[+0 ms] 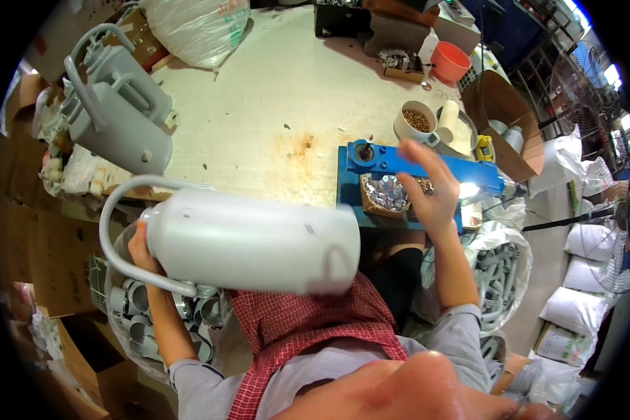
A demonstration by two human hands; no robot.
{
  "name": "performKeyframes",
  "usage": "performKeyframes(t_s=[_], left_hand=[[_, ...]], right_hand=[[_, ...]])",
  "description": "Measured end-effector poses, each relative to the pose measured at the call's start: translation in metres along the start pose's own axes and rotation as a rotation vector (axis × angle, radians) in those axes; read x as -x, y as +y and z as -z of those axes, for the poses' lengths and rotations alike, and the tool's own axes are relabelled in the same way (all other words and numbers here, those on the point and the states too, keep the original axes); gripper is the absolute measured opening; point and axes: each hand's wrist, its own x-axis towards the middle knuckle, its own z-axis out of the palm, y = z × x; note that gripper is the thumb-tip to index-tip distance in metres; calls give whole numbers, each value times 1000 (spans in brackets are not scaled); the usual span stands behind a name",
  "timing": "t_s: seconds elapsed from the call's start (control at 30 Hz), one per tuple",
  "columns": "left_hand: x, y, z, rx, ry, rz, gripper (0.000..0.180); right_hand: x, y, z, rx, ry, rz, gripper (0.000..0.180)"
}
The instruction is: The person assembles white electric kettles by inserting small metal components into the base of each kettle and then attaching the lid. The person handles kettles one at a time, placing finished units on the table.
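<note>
A large grey plastic canister [252,241] with a looped carrying handle [115,245] lies sideways in front of me, slightly blurred. My left hand [143,252] grips its left end, with part of the fingers hidden behind it. My right hand [434,196] is raised over a blue bench tool [399,159], thumb and fingers apart, and I see nothing held in it. Just below the tool's arm, next to that hand, sits a small box of shiny metal pieces [385,194]. Some brass-coloured bits [425,186] show beside it, partly behind my right hand.
Grey canisters [122,129] stand at the table's left. A cup of small brass parts [416,120], a red bowl [450,61] and a cardboard box [500,115] are at the right. Bags of grey handles [497,273] and grey rings [136,329] flank me.
</note>
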Motion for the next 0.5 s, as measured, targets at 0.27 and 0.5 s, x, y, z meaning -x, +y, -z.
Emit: performKeyframes(t_s=[0.27,0.5], left_hand=[[-16,-11,-66,502,196,139,45],[-45,-35,-134,468,-38,64,44]], right_hand=[[32,-35,-30,-397,-343,-253,41],[65,-20,3,-108,172,-194,33]])
